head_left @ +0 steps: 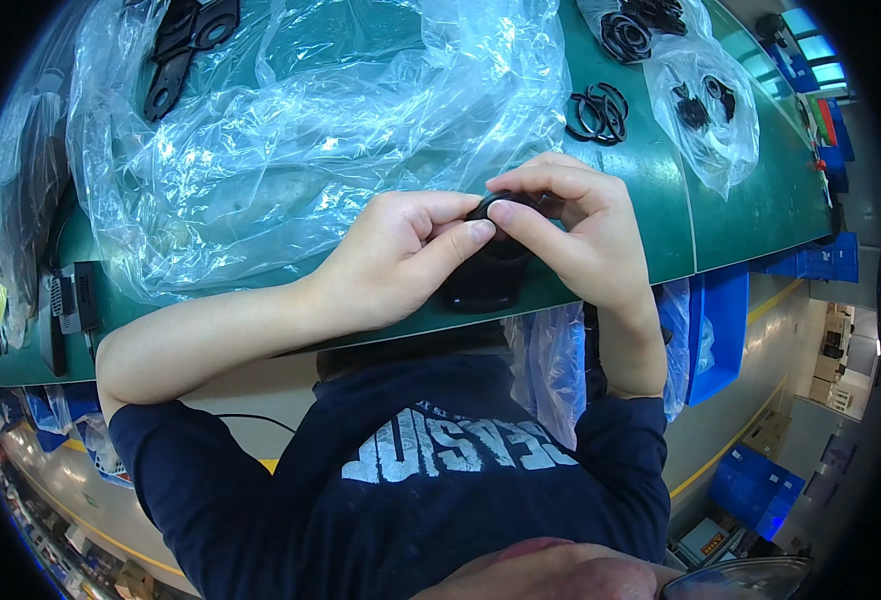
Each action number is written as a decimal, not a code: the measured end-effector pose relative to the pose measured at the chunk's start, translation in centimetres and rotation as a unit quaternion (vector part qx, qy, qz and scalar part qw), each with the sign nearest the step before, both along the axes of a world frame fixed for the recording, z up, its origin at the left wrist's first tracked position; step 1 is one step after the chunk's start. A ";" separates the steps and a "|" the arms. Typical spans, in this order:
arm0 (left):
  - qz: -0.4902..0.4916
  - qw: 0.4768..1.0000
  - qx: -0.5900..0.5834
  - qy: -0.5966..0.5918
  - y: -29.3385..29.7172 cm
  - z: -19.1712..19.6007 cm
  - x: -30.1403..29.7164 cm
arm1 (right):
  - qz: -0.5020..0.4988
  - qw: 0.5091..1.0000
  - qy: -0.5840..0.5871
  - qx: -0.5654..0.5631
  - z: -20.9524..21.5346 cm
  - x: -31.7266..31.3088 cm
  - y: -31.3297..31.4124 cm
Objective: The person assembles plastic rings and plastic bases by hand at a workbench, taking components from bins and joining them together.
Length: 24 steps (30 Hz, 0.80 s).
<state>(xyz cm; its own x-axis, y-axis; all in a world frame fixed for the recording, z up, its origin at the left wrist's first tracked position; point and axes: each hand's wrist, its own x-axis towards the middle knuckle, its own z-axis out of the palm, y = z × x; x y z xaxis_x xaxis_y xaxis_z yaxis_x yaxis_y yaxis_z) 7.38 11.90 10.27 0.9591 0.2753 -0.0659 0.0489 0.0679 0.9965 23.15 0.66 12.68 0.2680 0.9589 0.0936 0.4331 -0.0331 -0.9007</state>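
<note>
Both hands meet over the near edge of the green table. Between the thumb and fingers of my left hand [396,250] is one side of a thin black ring [479,211], its curved edge showing at the fingertips. The other side is pinched by my right hand [586,225], thumb and bent index finger closed on it. Directly below the fingers is a larger black molded part [486,287] with a rounded end; the fingers cover its upper portion. Whether the ring sits on that part or is apart from it, I cannot tell.
Crumpled clear plastic sheeting [291,150] spreads over the green table [651,185]. A black bracket-like part [176,60] lies at the far left, loose black rings [598,113] at the far right. Clear bags [706,110] hold black pieces. A blue bin [718,335] stands below the right edge.
</note>
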 end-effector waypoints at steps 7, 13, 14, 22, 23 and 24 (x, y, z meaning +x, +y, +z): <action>-0.019 0.999 -0.031 0.009 0.1 0.0 0.0 | -0.007 0.999 0.030 -0.026 0.3 -0.5 -0.2; -0.017 0.993 -0.117 0.023 0.3 0.4 0.2 | -0.049 0.997 0.035 0.043 0.1 -0.5 -0.7; -0.011 0.989 -0.145 0.017 0.3 0.5 0.2 | -0.048 0.997 0.035 0.042 0.0 -0.4 -1.1; -0.011 0.985 -0.171 -0.006 0.4 0.0 0.4 | -0.080 0.968 -0.198 0.133 -1.0 -1.5 -2.4; -0.015 0.986 -0.166 -0.001 0.4 0.0 0.4 | -0.087 0.961 -0.212 0.152 -1.2 -1.7 -2.3; -0.015 0.986 -0.165 0.001 0.4 0.1 0.5 | -0.094 0.960 -0.210 0.161 -1.5 -1.8 -2.4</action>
